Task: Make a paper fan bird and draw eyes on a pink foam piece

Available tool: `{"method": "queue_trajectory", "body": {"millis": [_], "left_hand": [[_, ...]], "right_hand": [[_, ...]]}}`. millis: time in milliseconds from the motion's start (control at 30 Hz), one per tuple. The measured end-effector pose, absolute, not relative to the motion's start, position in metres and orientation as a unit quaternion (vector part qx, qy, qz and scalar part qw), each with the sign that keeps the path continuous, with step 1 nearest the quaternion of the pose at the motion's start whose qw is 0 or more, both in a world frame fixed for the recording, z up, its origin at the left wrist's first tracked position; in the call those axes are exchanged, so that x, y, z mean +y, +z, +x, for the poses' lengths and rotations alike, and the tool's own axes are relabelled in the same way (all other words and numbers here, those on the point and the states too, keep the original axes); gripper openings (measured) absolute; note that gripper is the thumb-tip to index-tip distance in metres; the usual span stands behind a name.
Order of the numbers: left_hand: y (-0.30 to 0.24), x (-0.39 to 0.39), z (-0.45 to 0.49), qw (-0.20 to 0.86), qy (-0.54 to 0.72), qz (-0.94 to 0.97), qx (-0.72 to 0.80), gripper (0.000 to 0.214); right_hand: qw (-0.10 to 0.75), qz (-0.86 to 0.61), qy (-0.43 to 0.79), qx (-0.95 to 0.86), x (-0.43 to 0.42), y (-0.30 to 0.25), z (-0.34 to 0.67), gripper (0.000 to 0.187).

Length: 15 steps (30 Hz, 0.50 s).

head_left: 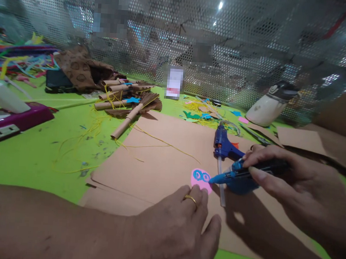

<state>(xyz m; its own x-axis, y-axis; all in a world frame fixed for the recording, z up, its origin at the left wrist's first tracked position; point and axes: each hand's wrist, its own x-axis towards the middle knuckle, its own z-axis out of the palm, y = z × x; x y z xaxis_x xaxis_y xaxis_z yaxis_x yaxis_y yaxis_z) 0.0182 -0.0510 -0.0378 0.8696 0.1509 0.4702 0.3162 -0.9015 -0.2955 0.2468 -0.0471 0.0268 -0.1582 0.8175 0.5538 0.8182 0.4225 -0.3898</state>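
My right hand [293, 181] is closed round a blue glue gun [241, 175], its nozzle tip touching a small pink cut-out [200, 178] with blue loops on it. My left hand [174, 228], a gold ring on one finger, rests fingers-down on the brown cardboard sheet [159, 160], its fingertips pressing the near edge of the pink cut-out. A second blue glue gun [223, 143] lies on the cardboard just behind, with a glue stick poking toward me.
Rolled brown paper tubes and small paper brooms [127, 102] lie at the back left. Yellow strings trail over the green mat [41, 152]. A magenta stapler-like tool [13, 120], pipe cleaners [18, 57], a white kettle [271, 104] and a perforated metal screen [179, 35] surround the work.
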Motion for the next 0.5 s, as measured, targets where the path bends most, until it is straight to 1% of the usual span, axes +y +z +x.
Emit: {"method": "queue_trajectory", "body": {"millis": [100,200,500], "left_hand": [[-0.035,-0.052,0.018,0.173,-0.212,-0.954,-0.123,0.034],[-0.029,-0.054,0.017,0.166,-0.183,-0.961,-0.128,0.035],[-0.02,-0.056,0.015,0.149,-0.162,-0.966,-0.139,0.036]], "right_hand": [[0.391,-0.538,0.005,-0.747,-0.048,0.029,0.245,0.003],[0.408,-0.534,0.017,-0.741,-0.047,0.03,0.244,0.003],[0.352,-0.511,0.012,-0.784,-0.048,0.022,0.247,0.006]]}}
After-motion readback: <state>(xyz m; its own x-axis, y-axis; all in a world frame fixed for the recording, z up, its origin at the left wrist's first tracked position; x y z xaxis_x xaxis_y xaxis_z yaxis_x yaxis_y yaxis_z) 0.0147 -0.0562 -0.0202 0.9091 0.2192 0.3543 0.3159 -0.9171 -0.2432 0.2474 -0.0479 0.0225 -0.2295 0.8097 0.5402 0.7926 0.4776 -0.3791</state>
